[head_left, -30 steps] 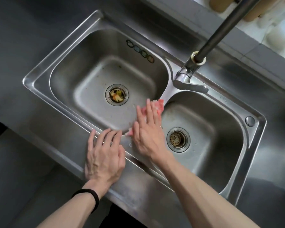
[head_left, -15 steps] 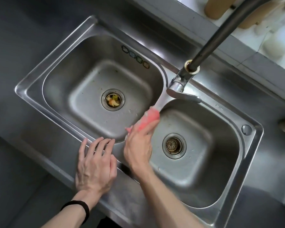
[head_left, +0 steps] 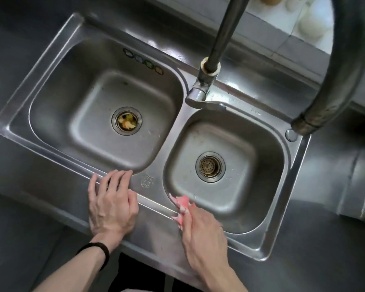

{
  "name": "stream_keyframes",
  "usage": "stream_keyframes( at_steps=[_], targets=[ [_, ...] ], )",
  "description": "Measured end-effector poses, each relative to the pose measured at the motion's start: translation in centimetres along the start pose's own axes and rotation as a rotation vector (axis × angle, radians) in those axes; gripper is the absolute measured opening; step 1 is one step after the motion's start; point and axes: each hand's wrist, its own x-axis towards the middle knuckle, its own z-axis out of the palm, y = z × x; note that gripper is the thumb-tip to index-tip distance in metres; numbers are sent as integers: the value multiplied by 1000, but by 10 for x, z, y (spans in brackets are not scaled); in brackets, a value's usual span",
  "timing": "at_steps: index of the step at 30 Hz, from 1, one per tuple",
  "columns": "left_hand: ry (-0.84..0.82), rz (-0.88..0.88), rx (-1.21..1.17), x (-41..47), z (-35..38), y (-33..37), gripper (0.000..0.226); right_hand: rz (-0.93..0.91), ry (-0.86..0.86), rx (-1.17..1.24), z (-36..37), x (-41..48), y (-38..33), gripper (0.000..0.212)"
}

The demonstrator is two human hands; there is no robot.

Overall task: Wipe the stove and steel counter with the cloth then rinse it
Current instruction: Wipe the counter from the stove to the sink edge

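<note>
Across the whole view: grey stainless-steel bench point(head_left: 325, 239), running round the sink on all sides.

Set into it: rectangular stainless-steel double sink point(head_left: 154, 152), with the larger left bowl point(head_left: 82, 127) and the smaller right bowl point(head_left: 240, 197).

Above the sink's right corner: dark curved metal tap spout point(head_left: 343, 60). Its chrome lever base point(head_left: 200, 98) stands at the back of the divider.

Left hand point(head_left: 112, 207): palm down on the front rim by the left bowl, fingers straight and spread, holding nothing. Black band point(head_left: 97, 249) on the wrist.

Right hand point(head_left: 204, 234): on the front rim of the right bowl, fingers curled over and gripping the pink cloth point(head_left: 182, 204). The cloth is crumpled and pressed on that rim's curved lip.

Left drain point(head_left: 126, 121): round steel, holding yellowish food scraps.

Right drain point(head_left: 210, 167): round, with a perforated strainer.

Back wall of the left bowl: row of four small coloured stickers point(head_left: 143, 61).

Front rim between the bowls: round stamped mark point(head_left: 147, 181).
</note>
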Motion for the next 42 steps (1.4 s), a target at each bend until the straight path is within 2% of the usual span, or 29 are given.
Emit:
stream_keyframes(
  at_steps=[4, 7, 9, 15, 20, 26, 33, 36, 39, 42],
  targets=[
    [-5, 17, 1, -1, 0, -1, 52, 119, 131, -33, 5, -24, 34, 62],
    [-13, 21, -9, 0, -1, 0, 52, 213, 395, 71, 17, -36, 35, 53],
    [-26, 20, -11, 0, 0, 0, 51, 262, 512, 73, 26, -35, 32, 49],
    [-75, 23, 14, 0, -2, -1, 49, 249, 603, 69, 34, -33, 31, 44],
    [-104, 26, 19, 2, -6, 0, 50, 340, 717, 67, 35, -24, 21, 40],
    [-110, 30, 6, 3, -5, -5, 53, 357, 693, 112, 36, -23, 21, 37],
    [-243, 48, -82, 9, -26, 5, 59, 350, 732, 143, 41, -25, 25, 32],
    [-195, 220, -234, 42, -43, 41, 51, 320, 779, 138, 42, -24, 26, 31],
    [-45, 419, -356, 95, -66, 99, 52, 320, 771, 143, 44, -23, 26, 31],
    [64, 537, -396, 138, -85, 150, 51, 326, 772, 137, 46, -23, 27, 32]
  ],
)
